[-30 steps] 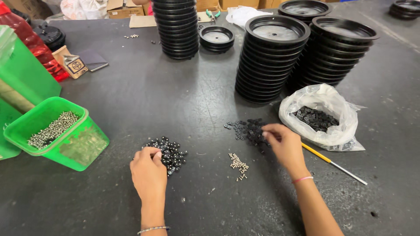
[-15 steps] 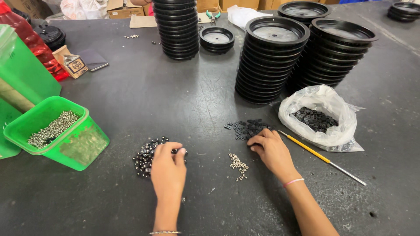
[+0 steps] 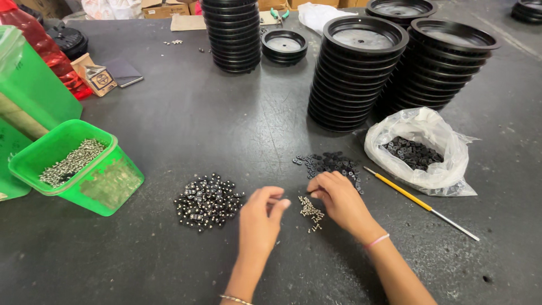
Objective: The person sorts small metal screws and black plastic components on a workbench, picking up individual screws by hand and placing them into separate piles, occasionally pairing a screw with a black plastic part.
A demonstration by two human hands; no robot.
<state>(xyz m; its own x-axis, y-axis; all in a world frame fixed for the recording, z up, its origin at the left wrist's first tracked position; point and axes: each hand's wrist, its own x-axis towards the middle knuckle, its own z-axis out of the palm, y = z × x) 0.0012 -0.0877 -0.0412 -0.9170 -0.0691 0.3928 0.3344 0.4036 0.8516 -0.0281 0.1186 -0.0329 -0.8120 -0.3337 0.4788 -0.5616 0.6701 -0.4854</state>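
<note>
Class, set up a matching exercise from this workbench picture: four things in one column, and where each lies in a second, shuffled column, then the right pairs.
Things:
1. Silver screws in bulk
2. Loose black parts in the clear plastic bag
3. Yellow-handled tool
4. Small pile of screws

Places:
A. Flat on the table in front of the bag
B. On the table between the left hand and the right hand
C. Inside the green tub
D. Beside the stacks of black round trays

Pairs: 1-C, 2-D, 3-A, 4-B
</note>
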